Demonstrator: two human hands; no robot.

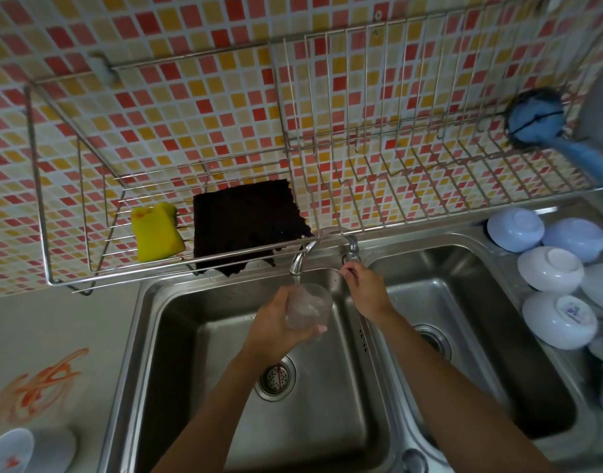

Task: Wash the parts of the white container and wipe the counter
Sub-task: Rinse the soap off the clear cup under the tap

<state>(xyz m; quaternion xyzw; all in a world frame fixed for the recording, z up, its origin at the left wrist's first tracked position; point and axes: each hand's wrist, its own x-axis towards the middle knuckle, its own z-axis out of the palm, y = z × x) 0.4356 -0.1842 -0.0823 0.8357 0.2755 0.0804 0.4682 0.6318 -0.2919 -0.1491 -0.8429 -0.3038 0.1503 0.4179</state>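
1. The container part (308,307) was a clear, see-through cup-shaped piece, tipped on its side over the left sink basin (197,336), right under the tap spout (301,259) with water running into its mouth.
2. The left hand (279,322) gripped it from the left, fingers (318,330) curled under and around its base.
3. The right hand (363,288) was up at the tap handle (351,249), fingertips pinching something thin just below it. Couldn't tell exactly what.
4. The left basin had only its drain strainer (275,377), with a bit of red showing in it. The right basin (463,302) was wet, its drain partly hidden behind the right forearm.
5. The wire rack (361,186) on the tiled wall held a yellow sponge (156,232) and a dark cloth (247,223) side by side, plus a blue brush (535,117) at the far right.
6. A bunch of white bowls (550,273) sat upside down on the drainboard, right of the sink.
7. On the desk (54,329) left of the sink there was an orange smear (44,380), and a white piece (30,450) sat near the bottom edge.
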